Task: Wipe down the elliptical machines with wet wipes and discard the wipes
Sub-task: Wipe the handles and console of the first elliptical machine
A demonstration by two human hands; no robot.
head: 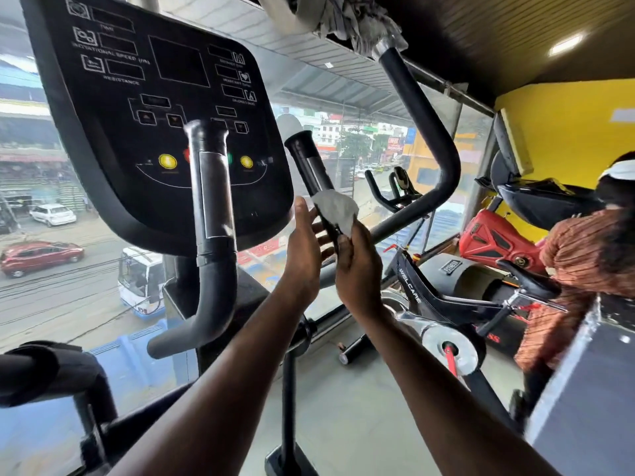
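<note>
Glass fills the wall ahead of you, traffic below. Your right hand (357, 269) pinches the wipe (335, 211) against the short handle (309, 163) beside the console (154, 108), which reads "RESISTANCE". Your left hand (304, 249) hovers loose-fingered alongside. "WELCARE" marks the bike (409, 283) near your right.
</note>
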